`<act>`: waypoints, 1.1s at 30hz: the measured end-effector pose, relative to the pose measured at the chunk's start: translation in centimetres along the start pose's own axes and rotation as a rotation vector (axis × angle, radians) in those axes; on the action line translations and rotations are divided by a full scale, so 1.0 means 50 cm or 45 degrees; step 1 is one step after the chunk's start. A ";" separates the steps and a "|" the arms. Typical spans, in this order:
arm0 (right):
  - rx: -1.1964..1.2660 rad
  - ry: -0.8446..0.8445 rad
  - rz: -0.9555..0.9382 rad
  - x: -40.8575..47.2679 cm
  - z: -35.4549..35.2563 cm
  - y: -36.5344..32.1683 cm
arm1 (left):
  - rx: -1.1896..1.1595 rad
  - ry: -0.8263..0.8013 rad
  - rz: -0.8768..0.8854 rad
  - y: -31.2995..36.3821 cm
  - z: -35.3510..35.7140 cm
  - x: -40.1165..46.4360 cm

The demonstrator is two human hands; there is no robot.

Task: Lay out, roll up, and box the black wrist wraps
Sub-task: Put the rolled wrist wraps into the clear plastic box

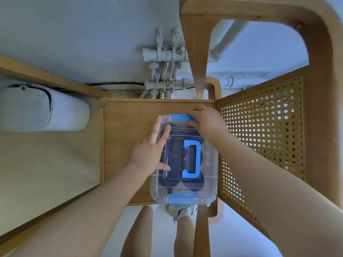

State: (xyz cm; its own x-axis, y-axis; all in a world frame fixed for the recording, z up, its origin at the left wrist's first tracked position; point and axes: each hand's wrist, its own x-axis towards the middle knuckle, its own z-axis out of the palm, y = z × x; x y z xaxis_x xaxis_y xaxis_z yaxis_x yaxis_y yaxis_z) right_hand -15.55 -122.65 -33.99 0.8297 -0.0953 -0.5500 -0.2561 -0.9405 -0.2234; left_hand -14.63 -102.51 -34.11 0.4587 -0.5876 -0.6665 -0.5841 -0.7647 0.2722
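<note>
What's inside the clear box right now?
Through the clear box lid, dark rolled wrist wraps show inside. The blue handle and left hand cover some; count unclear.

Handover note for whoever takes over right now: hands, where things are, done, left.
Left hand: flat, fingers straight, pressing the clear lid of the box.
Right hand: fingers curled on the far blue latch.
Box sits on the wooden table, handle folded flat.
Done: rolled black wrist wraps are inside, lid on.
Left: far latch is being worked; near latch state unclear, so check both.
</note>
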 end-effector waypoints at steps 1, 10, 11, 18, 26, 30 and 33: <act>-0.067 0.073 0.010 -0.007 0.007 -0.002 | -0.007 0.002 -0.003 0.000 0.002 0.000; 1.046 0.471 1.068 -0.197 0.126 -0.049 | -0.844 0.043 -0.669 0.011 0.065 -0.028; 1.248 0.446 1.209 -0.218 0.143 -0.052 | -0.794 0.084 -0.674 0.015 0.079 -0.033; 1.832 0.071 1.759 -0.315 0.208 -0.102 | -1.044 0.021 -0.628 0.029 0.123 -0.076; 2.472 -0.189 1.919 -0.339 0.237 -0.141 | -1.238 -0.049 -0.649 0.038 0.160 -0.112; 2.657 -0.176 1.845 -0.344 0.226 -0.139 | -1.078 -0.069 -0.653 0.047 0.148 -0.109; 2.885 -0.096 1.771 -0.338 0.223 -0.138 | -1.028 -0.038 -0.643 0.043 0.152 -0.105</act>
State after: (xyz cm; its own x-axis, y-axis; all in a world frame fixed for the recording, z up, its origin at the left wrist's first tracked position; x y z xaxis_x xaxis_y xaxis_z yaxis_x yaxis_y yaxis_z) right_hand -33.36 -110.94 -32.12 -0.0730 0.0474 -0.9962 -0.1940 0.9791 0.0608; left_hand -23.40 -99.04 -35.29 0.5067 -0.1392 -0.8508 0.3227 -0.8845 0.3369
